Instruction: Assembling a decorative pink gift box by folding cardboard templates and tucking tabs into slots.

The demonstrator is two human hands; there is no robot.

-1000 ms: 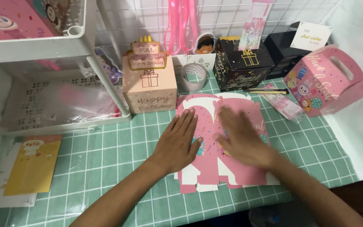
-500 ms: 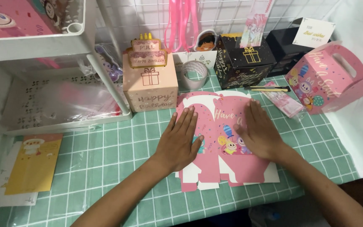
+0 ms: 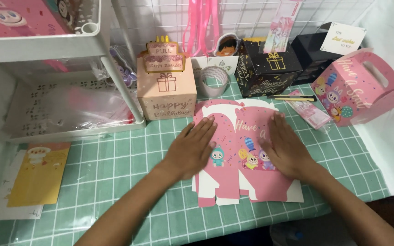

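Both hands lie flat and open — left hand [image 3: 192, 148], right hand [image 3: 287, 148] — on the pink box blank [image 3: 233, 177], so uneven pressure could skew its creases or slide it across the bench [image 3: 115, 182].

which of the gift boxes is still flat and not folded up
The pink box blank under both hands; the peach box, black box and pink handled box stand assembled.

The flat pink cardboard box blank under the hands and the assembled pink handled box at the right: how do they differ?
The flat pink cardboard box blank lies unfolded on the green grid mat, pressed by the left hand and right hand; the assembled pink handled box is folded into shape, tilted and untouched. The blank's flaps lie spread; the box's are closed. Both share pink card with cartoon figures.
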